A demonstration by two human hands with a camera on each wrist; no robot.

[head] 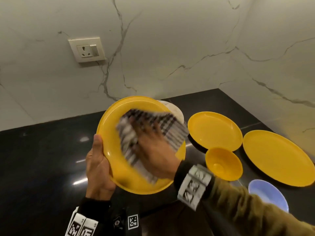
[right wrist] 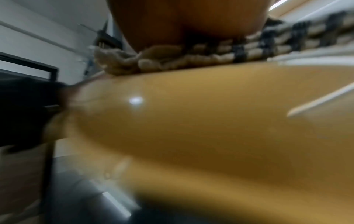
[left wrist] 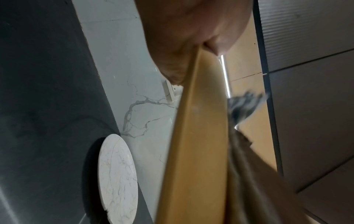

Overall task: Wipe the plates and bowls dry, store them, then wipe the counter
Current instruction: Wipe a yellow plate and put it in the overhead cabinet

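I hold a large yellow plate (head: 117,167) tilted above the black counter (head: 42,159). My left hand (head: 98,167) grips its left rim, thumb on the upper face. My right hand (head: 153,150) lies flat on a black-and-white checked cloth (head: 163,126) and presses it against the plate's face; both are blurred by motion. The left wrist view shows the plate (left wrist: 201,136) edge-on with the cloth (left wrist: 243,103) behind it. In the right wrist view the cloth (right wrist: 191,59) is bunched under my palm on the plate (right wrist: 191,121).
On the counter to the right lie a smaller yellow plate (head: 214,130), a large yellow plate (head: 276,157), a yellow bowl (head: 223,162) and a pale blue dish (head: 267,193). A round marble board (left wrist: 117,178) sits behind the held plate. A wall socket (head: 87,50) is on the marble backsplash.
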